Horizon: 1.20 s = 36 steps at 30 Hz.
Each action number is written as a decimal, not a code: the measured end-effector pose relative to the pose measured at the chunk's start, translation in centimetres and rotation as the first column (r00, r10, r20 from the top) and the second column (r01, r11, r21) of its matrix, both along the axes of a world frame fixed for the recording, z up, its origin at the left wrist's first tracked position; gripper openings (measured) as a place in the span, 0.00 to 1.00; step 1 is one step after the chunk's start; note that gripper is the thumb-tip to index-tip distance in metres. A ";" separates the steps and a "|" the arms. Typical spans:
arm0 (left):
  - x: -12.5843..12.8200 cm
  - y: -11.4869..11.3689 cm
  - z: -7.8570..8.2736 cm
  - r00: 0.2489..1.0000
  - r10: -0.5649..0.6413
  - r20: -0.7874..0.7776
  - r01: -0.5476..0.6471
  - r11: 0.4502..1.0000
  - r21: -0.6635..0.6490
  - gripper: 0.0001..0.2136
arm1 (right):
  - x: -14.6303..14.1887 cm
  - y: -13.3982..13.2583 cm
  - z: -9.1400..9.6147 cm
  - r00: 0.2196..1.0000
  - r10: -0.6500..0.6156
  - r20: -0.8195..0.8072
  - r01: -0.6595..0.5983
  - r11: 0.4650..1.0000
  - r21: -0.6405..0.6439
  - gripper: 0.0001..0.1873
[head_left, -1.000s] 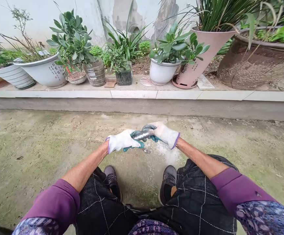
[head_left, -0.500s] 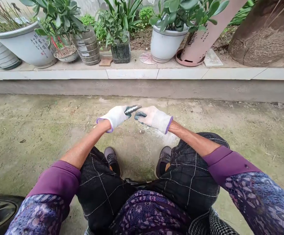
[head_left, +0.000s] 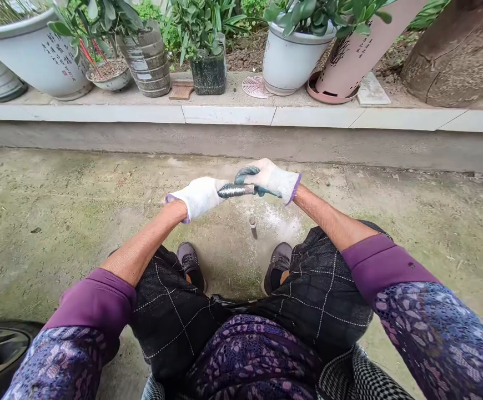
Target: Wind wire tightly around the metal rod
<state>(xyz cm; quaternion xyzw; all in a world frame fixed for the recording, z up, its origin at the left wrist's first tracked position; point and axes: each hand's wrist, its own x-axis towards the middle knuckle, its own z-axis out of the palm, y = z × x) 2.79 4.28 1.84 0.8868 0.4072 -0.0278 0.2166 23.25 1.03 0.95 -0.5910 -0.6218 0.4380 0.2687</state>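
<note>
My left hand [head_left: 202, 198], in a white knit glove with a dark grip coating, is closed round the left end of a short silvery rod with a ridged or wrapped surface [head_left: 235, 191]. The rod lies nearly level in front of my knees. My right hand [head_left: 266, 179], gloved alike, has its thumb and fingers curled round the rod's greyish right end. Both hands hide parts of it, and its exact kind is unclear. Below the hands shows a small grey-brown cylindrical piece [head_left: 253, 228]; whether it touches the ground I cannot tell.
Beyond the hands runs a low ledge with a white tiled edge [head_left: 229, 115]. It bears a white pot [head_left: 295, 61], a pink pot [head_left: 350, 61] and several other planters. My shoes [head_left: 189, 264] stand apart on mossy concrete. A black rounded object [head_left: 4, 355] is at lower left.
My right hand has moved up and right and now grips the rod's right end. The rod has swung to nearly level. The small piece below looks longer than before. My view has tipped slightly down.
</note>
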 end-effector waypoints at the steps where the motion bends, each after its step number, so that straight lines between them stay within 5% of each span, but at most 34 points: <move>1: -0.2 0.0 0.1 0.996 0.025 0.080 -0.024 1.000 -0.012 0.08 | -0.2 -0.2 0.0 0.997 -0.033 -0.065 0.032 0.999 -0.025 0.09; 5: -0.3 0.5 -0.6 0.944 0.124 0.305 -0.103 0.991 -0.083 0.09 | -1.5 -1.2 0.1 0.985 -0.101 -0.137 0.099 0.995 -0.025 0.04; 9: 0.2 1.3 -1.3 0.920 0.212 0.329 -0.196 0.977 -0.083 0.09 | -2.5 -1.9 0.3 0.992 -0.102 -0.067 0.101 0.995 -0.026 0.06; 15: 0.4 2.1 -0.6 0.966 0.257 -0.021 -0.252 0.959 0.126 0.13 | -2.8 -2.8 1.2 1.000 -0.015 0.023 0.016 0.999 -0.036 0.07; 18: 0.2 2.0 -0.9 0.946 0.193 -0.260 -0.132 0.963 0.234 0.15 | -2.3 -2.6 1.2 0.984 0.059 0.166 -0.065 0.997 0.033 0.09; 22: 0.4 1.3 -1.8 0.927 0.018 -0.375 0.036 0.990 0.137 0.12 | -1.4 -1.4 0.8 0.952 0.104 0.289 -0.161 0.970 0.181 0.09; 25: 0.5 0.4 -1.1 0.969 0.015 -0.246 -0.011 1.000 0.016 0.05 | -0.9 -0.7 0.6 0.978 0.082 0.193 -0.110 0.984 0.140 0.08; 28: 0.1 -0.3 0.5 0.988 0.145 0.059 -0.131 0.972 -0.197 0.01 | -0.8 -0.6 0.6 1.000 -0.006 -0.019 0.006 1.000 -0.023 0.08; 32: -0.4 -0.9 2.0 0.918 0.303 0.256 -0.210 0.918 -0.336 0.04 | -1.2 -0.6 0.2 0.964 -0.115 -0.241 0.104 0.993 -0.059 0.04; 36: 0.2 -0.6 1.9 0.815 0.473 0.333 -0.340 0.857 -0.386 0.03 | -2.0 -0.8 -0.5 0.956 -0.138 -0.259 0.134 0.990 -0.034 0.06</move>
